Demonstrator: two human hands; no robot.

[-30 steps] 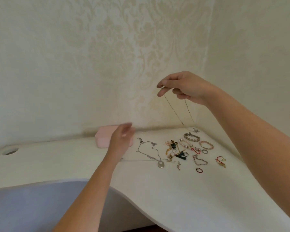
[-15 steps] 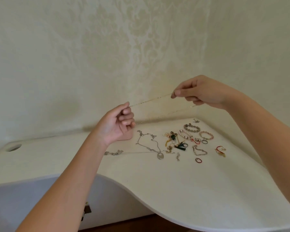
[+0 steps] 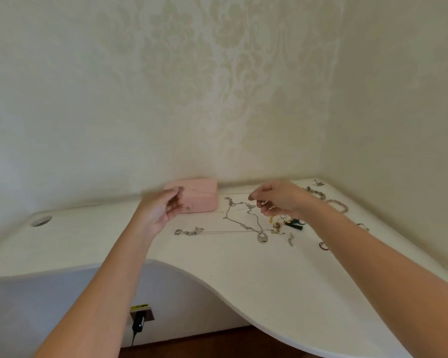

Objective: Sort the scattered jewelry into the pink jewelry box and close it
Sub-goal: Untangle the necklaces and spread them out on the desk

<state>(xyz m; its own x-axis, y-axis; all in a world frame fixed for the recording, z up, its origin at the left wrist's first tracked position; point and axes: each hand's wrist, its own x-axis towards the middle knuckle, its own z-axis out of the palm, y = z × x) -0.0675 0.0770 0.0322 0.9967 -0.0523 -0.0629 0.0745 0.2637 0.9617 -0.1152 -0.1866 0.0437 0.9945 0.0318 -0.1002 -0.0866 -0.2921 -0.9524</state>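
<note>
Left hand (image 3: 161, 210), right hand (image 3: 277, 200) pinch thin chain (image 3: 233, 193); yellow label (image 3: 139, 307) unreadable.

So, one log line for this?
left hand: pinches thin chain | right hand: pinches other end | pink jewelry box: closed | silver necklace: on desk

Two bare forearms fill the lower part of the view, the left arm (image 3: 106, 275) and the right arm (image 3: 373, 264), each uncovered along its whole visible length up to the wrist. The left hand (image 3: 158, 210) and the right hand (image 3: 279, 198) are bare as well, the left one blurred. Pale, short nails show on the right hand's fingers (image 3: 265, 202).
</note>
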